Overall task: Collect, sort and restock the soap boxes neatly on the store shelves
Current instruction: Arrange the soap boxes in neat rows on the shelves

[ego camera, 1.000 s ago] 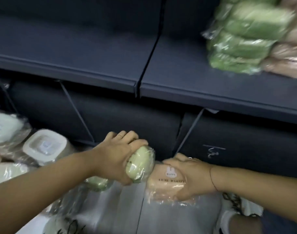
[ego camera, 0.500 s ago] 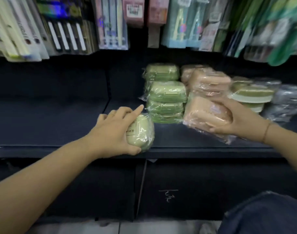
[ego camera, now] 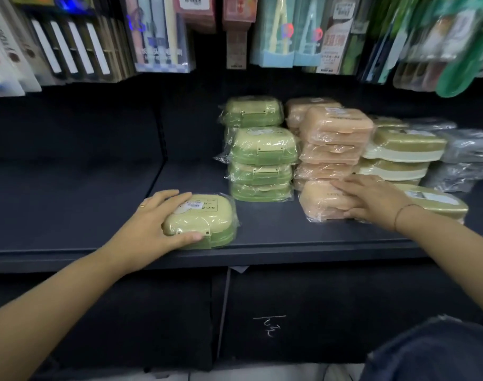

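Left hand [ego camera: 149, 229] grasps the green soap box [ego camera: 207, 215], shelf edge [ego camera: 289, 251] just below its thumb, so a slip could drop it, while right hand [ego camera: 377, 199] lies flat on the pink box [ego camera: 321, 206].

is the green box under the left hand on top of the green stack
No, the green box lies on the shelf, beside the green stack.

A single wide-angle camera on my head looks forward and down, close in on the dark store shelf [ego camera: 265, 237], hanging packets [ego camera: 163, 37] along the frame's top edge, my denim-clad knee [ego camera: 432, 350] bottom right.
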### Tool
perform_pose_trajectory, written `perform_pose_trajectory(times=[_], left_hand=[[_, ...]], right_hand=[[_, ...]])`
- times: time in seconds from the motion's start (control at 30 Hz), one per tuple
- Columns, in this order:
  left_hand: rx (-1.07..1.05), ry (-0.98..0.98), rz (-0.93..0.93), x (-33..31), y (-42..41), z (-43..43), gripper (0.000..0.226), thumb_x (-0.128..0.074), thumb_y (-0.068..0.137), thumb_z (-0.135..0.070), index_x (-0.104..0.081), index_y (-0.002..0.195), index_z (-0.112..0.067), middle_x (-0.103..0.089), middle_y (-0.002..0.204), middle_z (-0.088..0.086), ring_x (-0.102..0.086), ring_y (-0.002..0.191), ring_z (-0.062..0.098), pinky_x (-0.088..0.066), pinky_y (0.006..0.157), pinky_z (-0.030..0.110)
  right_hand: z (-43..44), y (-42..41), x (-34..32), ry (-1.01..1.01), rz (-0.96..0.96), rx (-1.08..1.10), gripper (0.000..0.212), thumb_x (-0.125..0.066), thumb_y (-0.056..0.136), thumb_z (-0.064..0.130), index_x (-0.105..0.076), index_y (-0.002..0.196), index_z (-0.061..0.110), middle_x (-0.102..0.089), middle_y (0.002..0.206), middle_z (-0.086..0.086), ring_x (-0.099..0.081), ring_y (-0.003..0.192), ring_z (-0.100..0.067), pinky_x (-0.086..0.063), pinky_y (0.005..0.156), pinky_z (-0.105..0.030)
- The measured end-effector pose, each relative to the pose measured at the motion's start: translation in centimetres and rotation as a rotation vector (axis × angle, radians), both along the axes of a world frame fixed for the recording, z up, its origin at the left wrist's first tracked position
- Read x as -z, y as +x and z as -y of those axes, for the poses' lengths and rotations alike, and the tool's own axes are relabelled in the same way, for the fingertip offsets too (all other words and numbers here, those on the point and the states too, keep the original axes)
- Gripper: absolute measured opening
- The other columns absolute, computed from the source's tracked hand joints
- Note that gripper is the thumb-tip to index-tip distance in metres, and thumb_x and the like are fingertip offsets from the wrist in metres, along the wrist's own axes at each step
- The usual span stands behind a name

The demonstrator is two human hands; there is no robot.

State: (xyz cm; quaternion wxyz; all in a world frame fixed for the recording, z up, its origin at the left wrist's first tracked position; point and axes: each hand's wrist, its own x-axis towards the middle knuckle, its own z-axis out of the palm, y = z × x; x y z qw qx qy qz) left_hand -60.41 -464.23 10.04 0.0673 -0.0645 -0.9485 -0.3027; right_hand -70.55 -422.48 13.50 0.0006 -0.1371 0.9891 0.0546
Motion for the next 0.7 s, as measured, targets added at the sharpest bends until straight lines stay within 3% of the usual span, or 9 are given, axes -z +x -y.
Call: perform_pose_trajectory(times=[0.17, 0.27, 0.33, 0.43, 0.53, 0.7], left_hand=[[0.001, 0.103, -0.038, 1.0, 0.2, 0.0, 0.094, -0.060, 0.066, -0.071, -0.027, 0.149, -0.041, -0.019, 0.150, -0.030, -0.025, 0.138, -0.001, -0.027, 0.112, 0.028], [0.015, 0.108, -0.010, 1.2, 0.5, 0.9, 0.098, -0.048, 0.071, -0.083, -0.016, 0.153, -0.040, -0.015, 0.156, -0.027, -0.020, 0.141, -0.002, -0.023, 0.117, 0.030], [-0.004, 0.001, -0.019, 1.5, 0.7, 2.4, 0.104, -0.026, 0.068, -0.095, -0.011, 0.154, -0.039, -0.011, 0.159, -0.023, -0.010, 0.145, -0.002, -0.012, 0.122, 0.036], [-0.111, -0.237, -0.017, 1.6, 0.9, 5.6, 0.116, 0.004, 0.058, -0.100, -0.014, 0.154, -0.037, -0.009, 0.160, -0.018, 0.000, 0.146, -0.002, 0.004, 0.122, 0.035], [-0.233, -0.296, 0.116, 1.5, 1.2, 9.3, 0.129, 0.014, 0.047, -0.101, -0.018, 0.154, -0.036, -0.011, 0.162, -0.013, -0.001, 0.148, 0.003, 0.004, 0.120, 0.037], [-0.254, -0.408, 0.248, 1.6, 1.7, 12.5, 0.135, 0.022, 0.039, -0.100, -0.007, 0.155, -0.038, -0.001, 0.163, -0.015, 0.002, 0.149, 0.005, 0.002, 0.121, 0.038]], right_hand=[[0.4, 0.5, 0.2, -0.015, -0.046, 0.002, 0.078, -0.060, 0.091, 0.044, -0.016, 0.154, 0.031, -0.021, 0.158, 0.001, -0.031, 0.140, -0.023, -0.028, 0.112, -0.039], [1.7, 2.3, -0.2, 0.085, -0.018, 0.083, 0.095, -0.061, 0.088, 0.045, 0.004, 0.154, 0.021, -0.006, 0.161, -0.006, -0.020, 0.145, -0.027, -0.024, 0.116, -0.041], [4.2, 4.5, -1.7, 0.160, 0.040, 0.085, 0.097, -0.059, 0.089, 0.048, 0.010, 0.152, 0.021, 0.004, 0.161, -0.002, -0.020, 0.144, -0.029, -0.026, 0.115, -0.039], [11.0, 8.3, -3.8, 0.004, -0.003, -0.183, 0.084, -0.052, 0.093, 0.051, -0.001, 0.154, 0.025, -0.001, 0.160, 0.006, -0.021, 0.145, -0.020, -0.021, 0.114, -0.029], [18.9, 10.1, -2.4, -0.188, -0.018, -0.472, 0.073, -0.048, 0.095, 0.051, -0.011, 0.154, 0.030, -0.012, 0.159, 0.004, -0.013, 0.146, -0.017, -0.011, 0.118, -0.031], [28.9, 6.2, 2.3, -0.291, -0.092, -0.457, 0.057, -0.047, 0.097, 0.045, -0.027, 0.149, 0.034, -0.028, 0.152, 0.008, -0.020, 0.142, -0.021, -0.007, 0.116, -0.040]])
